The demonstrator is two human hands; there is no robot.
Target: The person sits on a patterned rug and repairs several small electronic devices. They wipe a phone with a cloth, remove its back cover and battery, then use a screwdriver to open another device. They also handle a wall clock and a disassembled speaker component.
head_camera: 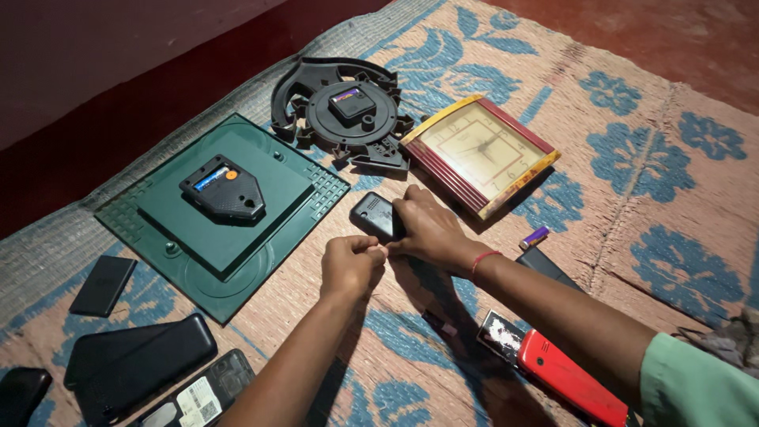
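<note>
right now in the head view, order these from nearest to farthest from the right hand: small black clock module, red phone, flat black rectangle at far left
1. small black clock module: under the right hand's fingers.
2. red phone: lower right, beside the forearm.
3. flat black rectangle: far left on the mat.

Single view, worn on the head, looking steeply down and forward over both forearms onto a woven tan floor mat with blue flower print (648, 182). Close range, within arm's reach of the mat. Dark red floor (118, 95) across the top left edge. Upper frame farther from the wearer, lower frame nearest. No second view to overlap.
</note>
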